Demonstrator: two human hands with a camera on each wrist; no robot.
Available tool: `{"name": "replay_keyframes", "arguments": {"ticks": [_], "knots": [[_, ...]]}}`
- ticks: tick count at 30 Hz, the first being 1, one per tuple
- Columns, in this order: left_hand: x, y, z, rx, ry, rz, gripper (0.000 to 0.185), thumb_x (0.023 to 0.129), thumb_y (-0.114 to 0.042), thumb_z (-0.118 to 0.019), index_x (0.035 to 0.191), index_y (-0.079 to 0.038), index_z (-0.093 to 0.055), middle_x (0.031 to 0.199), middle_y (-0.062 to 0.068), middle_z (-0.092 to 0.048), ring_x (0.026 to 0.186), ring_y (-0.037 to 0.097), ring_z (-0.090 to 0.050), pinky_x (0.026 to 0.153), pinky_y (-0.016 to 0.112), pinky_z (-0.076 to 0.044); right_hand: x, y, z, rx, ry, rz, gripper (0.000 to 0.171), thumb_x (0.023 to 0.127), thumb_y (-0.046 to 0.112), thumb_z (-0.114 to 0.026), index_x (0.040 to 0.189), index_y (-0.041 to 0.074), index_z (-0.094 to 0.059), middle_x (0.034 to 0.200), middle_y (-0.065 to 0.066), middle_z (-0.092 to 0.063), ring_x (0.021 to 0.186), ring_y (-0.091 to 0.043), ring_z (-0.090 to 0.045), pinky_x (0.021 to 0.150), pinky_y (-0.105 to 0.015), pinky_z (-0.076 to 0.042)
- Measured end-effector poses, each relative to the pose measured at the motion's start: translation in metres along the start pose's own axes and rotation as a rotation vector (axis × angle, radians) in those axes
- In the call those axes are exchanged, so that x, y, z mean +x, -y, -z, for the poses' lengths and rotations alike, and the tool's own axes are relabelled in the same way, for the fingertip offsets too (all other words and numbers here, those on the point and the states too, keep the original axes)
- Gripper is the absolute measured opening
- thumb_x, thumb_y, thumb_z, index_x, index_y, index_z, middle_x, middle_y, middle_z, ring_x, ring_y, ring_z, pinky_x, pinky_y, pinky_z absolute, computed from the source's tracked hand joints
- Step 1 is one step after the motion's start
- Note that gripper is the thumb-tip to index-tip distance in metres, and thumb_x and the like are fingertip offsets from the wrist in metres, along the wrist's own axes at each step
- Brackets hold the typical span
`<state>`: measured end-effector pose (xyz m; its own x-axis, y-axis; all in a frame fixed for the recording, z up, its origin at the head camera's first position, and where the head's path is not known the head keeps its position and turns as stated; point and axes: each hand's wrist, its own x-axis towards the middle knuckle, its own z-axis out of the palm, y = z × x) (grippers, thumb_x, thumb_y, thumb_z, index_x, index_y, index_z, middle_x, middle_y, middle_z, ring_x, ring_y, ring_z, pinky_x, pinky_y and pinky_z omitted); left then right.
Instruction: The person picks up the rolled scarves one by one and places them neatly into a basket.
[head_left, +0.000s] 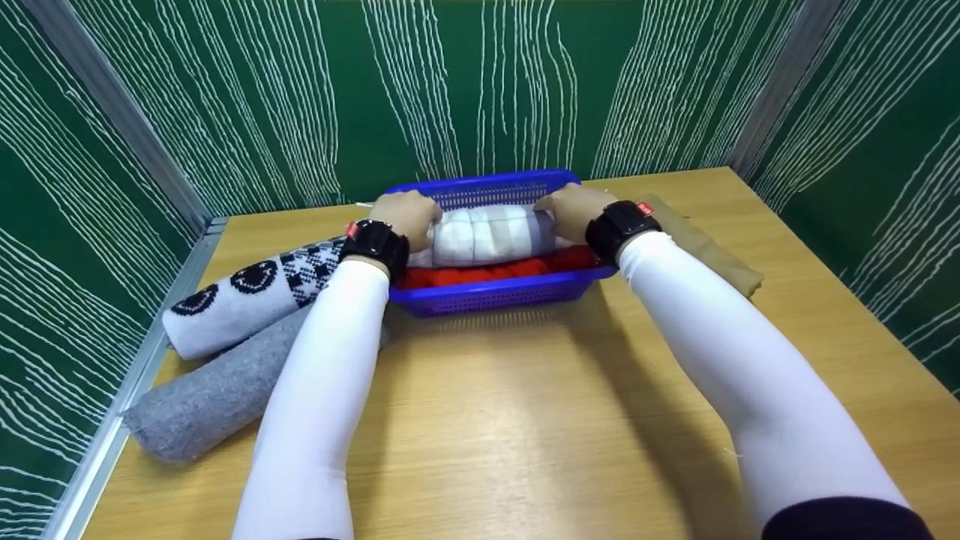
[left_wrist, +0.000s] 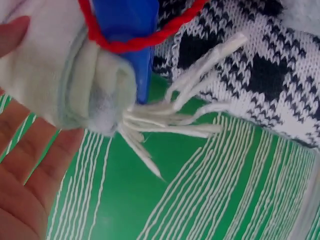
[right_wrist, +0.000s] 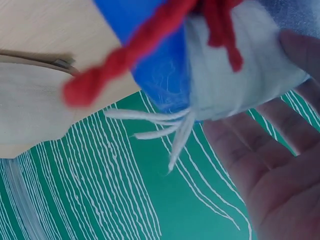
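A rolled white and grey striped cloth point(head_left: 487, 234) lies across a blue basket point(head_left: 487, 296), on top of a red knitted cloth point(head_left: 480, 271). My left hand point(head_left: 416, 216) grips the roll's left end and my right hand point(head_left: 564, 211) grips its right end. In the left wrist view the roll's fringed end point(left_wrist: 65, 75) sits between thumb and palm point(left_wrist: 25, 165), beside the basket's wall point(left_wrist: 125, 20). The right wrist view shows the other end point(right_wrist: 235, 65) held against my palm point(right_wrist: 270, 175), with a strand of red yarn point(right_wrist: 120, 60) hanging over the basket's rim.
Left of the basket lie a rolled black and white knitted scarf point(head_left: 247, 292) and a grey roll point(head_left: 210, 394). A tan cloth point(head_left: 705, 247) lies at the right. Green patterned walls close in the wooden table point(head_left: 510, 420) on three sides.
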<state>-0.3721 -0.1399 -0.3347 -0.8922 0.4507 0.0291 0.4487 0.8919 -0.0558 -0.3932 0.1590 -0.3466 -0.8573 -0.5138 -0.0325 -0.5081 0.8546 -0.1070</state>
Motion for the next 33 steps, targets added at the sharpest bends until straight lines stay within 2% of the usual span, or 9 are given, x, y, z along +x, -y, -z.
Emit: {"name": "replay_keyframes", "arguments": {"ticks": [9,13,18,25,29,33], "knots": [[0.002,-0.006,-0.007,0.012,-0.018,-0.003,0.029,0.095,0.001,-0.065,0.114,-0.009,-0.085,0.117,0.018,-0.081,0.112,0.042,-0.076,0.099,0.058,-0.062,0.002,-0.001,-0.004,0.003,-0.017,0.009,0.037,0.104,0.005,-0.063,0.139,0.007,-0.074,0.131,-0.026,-0.075,0.123,-0.048,-0.072,0.108,-0.062,-0.057],[0.000,-0.010,-0.012,0.039,0.041,-0.016,0.029,0.098,0.003,-0.060,0.114,-0.006,-0.083,0.117,0.019,-0.081,0.110,0.041,-0.076,0.099,0.054,-0.063,0.002,0.000,-0.006,-0.006,0.010,-0.017,0.040,0.105,0.006,-0.062,0.143,0.010,-0.071,0.131,-0.028,-0.074,0.123,-0.050,-0.071,0.107,-0.063,-0.058],[-0.009,-0.018,-0.010,0.056,0.106,-0.026,0.031,0.098,0.002,-0.059,0.119,-0.004,-0.080,0.121,0.019,-0.080,0.114,0.040,-0.076,0.101,0.053,-0.062,-0.003,0.005,-0.007,-0.025,0.044,-0.018,0.045,0.105,0.005,-0.057,0.147,0.013,-0.068,0.131,-0.030,-0.074,0.120,-0.050,-0.072,0.104,-0.063,-0.059],[-0.018,-0.022,-0.007,0.037,0.166,0.000,0.030,0.101,-0.003,-0.056,0.124,-0.004,-0.076,0.129,0.019,-0.078,0.121,0.039,-0.074,0.106,0.054,-0.059,-0.012,0.014,0.002,-0.013,0.127,-0.037,0.052,0.109,0.005,-0.045,0.157,0.019,-0.060,0.138,-0.027,-0.071,0.129,-0.048,-0.068,0.112,-0.063,-0.054],[-0.015,-0.020,-0.010,0.008,0.150,0.015,0.029,0.100,-0.002,-0.058,0.121,-0.004,-0.077,0.127,0.019,-0.078,0.120,0.038,-0.074,0.105,0.053,-0.059,-0.007,0.009,0.000,-0.011,0.165,-0.063,0.058,0.107,0.003,-0.045,0.161,0.022,-0.055,0.144,-0.025,-0.069,0.136,-0.048,-0.064,0.116,-0.064,-0.050],[-0.006,-0.009,-0.018,-0.054,0.091,0.017,0.029,0.099,0.001,-0.060,0.117,-0.007,-0.081,0.119,0.017,-0.080,0.114,0.037,-0.075,0.099,0.053,-0.061,-0.001,0.001,-0.005,0.001,0.141,-0.048,0.055,0.105,0.003,-0.050,0.158,0.017,-0.059,0.145,-0.027,-0.067,0.138,-0.050,-0.062,0.118,-0.064,-0.049]]}}
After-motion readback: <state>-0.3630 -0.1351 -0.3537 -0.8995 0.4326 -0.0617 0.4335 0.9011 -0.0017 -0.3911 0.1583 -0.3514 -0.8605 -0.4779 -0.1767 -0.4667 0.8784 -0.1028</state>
